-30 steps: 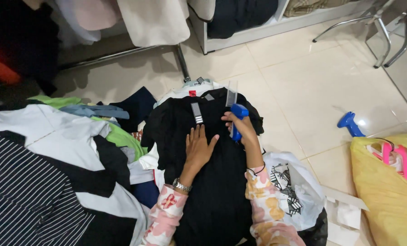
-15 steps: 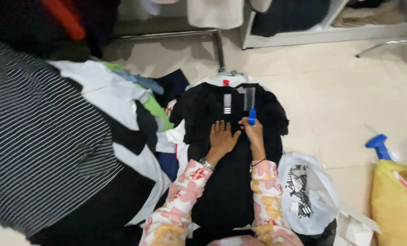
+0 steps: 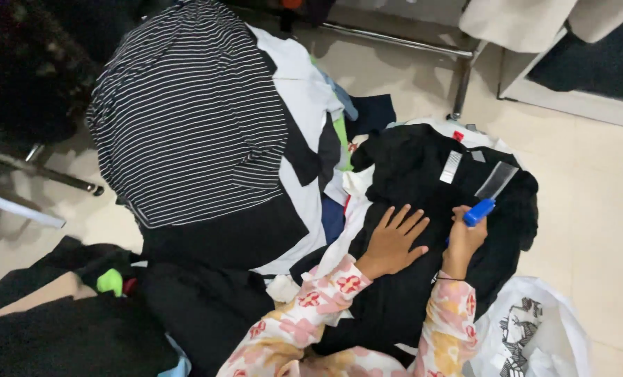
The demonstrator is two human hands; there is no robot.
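Centre-right of frame: my left hand lies flat, fingers spread, pinning the black garment. My right hand is closed on a blue-handled brush, working near the collar. Upper part looks brushed, lower part not yet, I'd judge. White plastic bag at lower right, contents not visible. Striped shirt tops the pile at upper left.

white neck label | grey tag | red tag
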